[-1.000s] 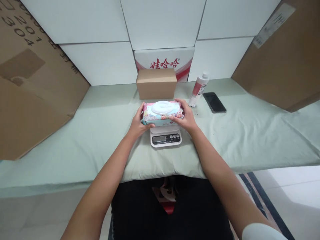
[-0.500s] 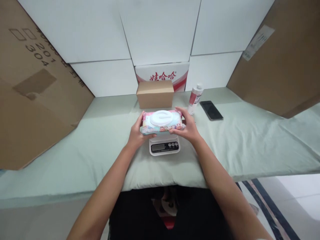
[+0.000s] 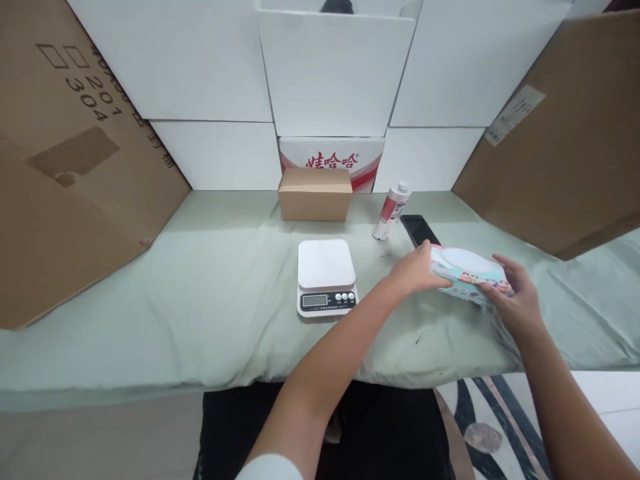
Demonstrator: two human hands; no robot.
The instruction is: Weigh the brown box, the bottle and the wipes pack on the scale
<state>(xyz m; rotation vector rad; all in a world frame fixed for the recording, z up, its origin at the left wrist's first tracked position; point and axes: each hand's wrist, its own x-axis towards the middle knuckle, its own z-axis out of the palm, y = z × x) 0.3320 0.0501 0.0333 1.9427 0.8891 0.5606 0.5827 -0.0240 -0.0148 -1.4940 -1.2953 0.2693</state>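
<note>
A pack of wet wipes (image 3: 465,275) with a white oval lid and a pink and blue printed wrapper is held between my two hands, right of centre. My left hand (image 3: 419,268) grips its left end, fingers wrapped round it. Around the right end my right hand (image 3: 515,297) is closed. Something clear, like plastic film, hangs below the right hand. To the left, a white digital kitchen scale (image 3: 327,267) shows its bare platform and a dark panel with a display and buttons.
A brown carton (image 3: 315,200) stands behind the scale. Near it are a leaning white and red bottle (image 3: 391,212) and a black phone (image 3: 419,230), partly hidden by my left hand. Big cardboard sheets (image 3: 75,200) flank the green cloth (image 3: 225,287) on both sides.
Both hands have carried the wet wipes from above the scale to the right, in front of the phone. The scale's platform now shows. The view has shifted slightly.
</note>
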